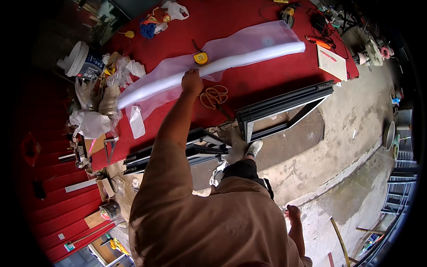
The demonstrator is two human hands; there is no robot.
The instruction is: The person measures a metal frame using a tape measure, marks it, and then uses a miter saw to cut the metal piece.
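A long roll of white mesh (249,58) lies slantwise across the red-covered table (249,89), with a loose sheer layer spread behind it. My left arm stretches out to the near edge of this roll, and my left hand (192,82) is closed on it near its middle. Just beyond the hand, a yellow tape measure (201,58) rests against the roll. A loop of pale cord (214,96) lies on the table to the right of that hand. Low at my right side hangs my right hand (292,212), its fingers curled; something small and reddish shows there, too small to name.
Dark window frames (284,111) lean against the table's near side, with more frames (178,151) to their left. Plastic bags (91,123) and a white-and-blue bucket (82,62) crowd the left end. A notepad with a red pen (331,62) lies at the right end.
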